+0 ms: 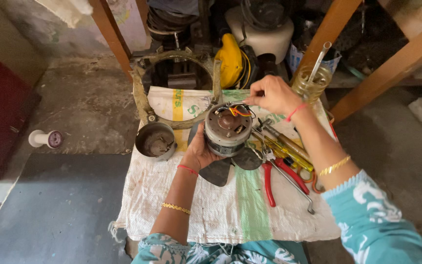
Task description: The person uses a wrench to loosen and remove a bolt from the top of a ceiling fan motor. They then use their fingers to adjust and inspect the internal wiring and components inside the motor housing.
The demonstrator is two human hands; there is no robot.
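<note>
A round grey fan motor with a brown centre and coloured wires on top is tilted up above the white woven sack. My left hand cups its lower left side. My right hand pinches the wires at the motor's upper right edge. A dark fan blade sticks out under the motor.
A grey motor end cap lies left of the motor. Red-handled pliers, screwdrivers and a metal wrench lie to the right. A dirty metal frame, a yellow part, a glass jar and a white spool stand around.
</note>
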